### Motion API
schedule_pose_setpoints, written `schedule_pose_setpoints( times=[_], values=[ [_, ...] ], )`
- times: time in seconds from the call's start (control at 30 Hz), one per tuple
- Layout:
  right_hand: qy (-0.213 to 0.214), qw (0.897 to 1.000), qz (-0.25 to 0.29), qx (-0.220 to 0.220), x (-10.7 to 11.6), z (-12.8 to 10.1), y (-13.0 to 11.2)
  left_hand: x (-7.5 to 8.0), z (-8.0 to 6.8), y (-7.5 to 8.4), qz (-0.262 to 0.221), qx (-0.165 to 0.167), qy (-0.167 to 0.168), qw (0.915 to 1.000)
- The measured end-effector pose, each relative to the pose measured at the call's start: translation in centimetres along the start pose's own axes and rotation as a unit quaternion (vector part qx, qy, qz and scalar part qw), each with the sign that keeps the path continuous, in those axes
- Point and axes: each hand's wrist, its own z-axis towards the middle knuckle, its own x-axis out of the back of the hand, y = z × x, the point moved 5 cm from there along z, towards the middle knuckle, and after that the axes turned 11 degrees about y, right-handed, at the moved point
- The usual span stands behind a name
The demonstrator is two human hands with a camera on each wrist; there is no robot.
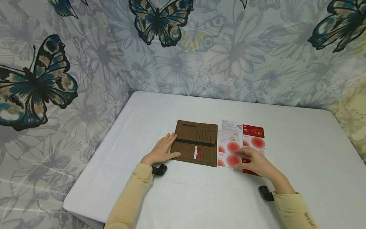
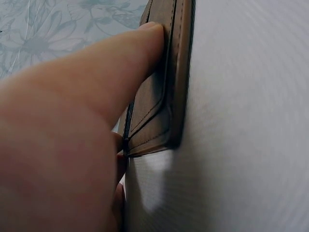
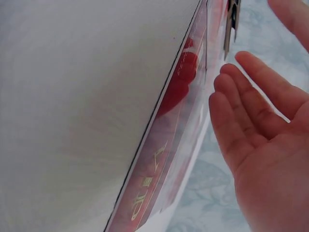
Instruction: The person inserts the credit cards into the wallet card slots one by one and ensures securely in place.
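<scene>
A brown wallet (image 1: 196,142) lies unfolded on the white table (image 1: 300,152), a red and white card (image 1: 197,153) tucked in one slot. My left hand (image 1: 163,149) rests flat on the wallet's left edge; in the left wrist view the thumb (image 2: 130,63) lies along the wallet (image 2: 164,87). Right of the wallet, several cards (image 1: 231,148) lie in rows, one a red VIP card (image 1: 253,130). My right hand (image 1: 255,162) hovers over the lower cards with straight fingers (image 3: 241,111), holding nothing. The red cards (image 3: 169,125) show edge-on in the right wrist view.
Butterfly-and-flower patterned fabric (image 1: 183,47) hangs behind and to the left of the table. Black wrist camera mounts (image 1: 159,169) sit at both cuffs of the yellow sleeves (image 1: 128,200).
</scene>
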Motion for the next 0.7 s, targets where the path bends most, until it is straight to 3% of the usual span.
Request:
schedule_pose_setpoints(
  times=[0.27,0.7],
  values=[
    [0.011,0.998,-0.056,0.001,-0.20,0.01,0.11,-0.09,-0.02,-0.14,-0.001,-0.002,0.005,1.0000],
    [-0.001,0.998,-0.066,-0.020,-0.67,0.01,-0.04,0.13,-0.12,0.10,-0.001,-0.007,0.014,0.9999]
  ],
)
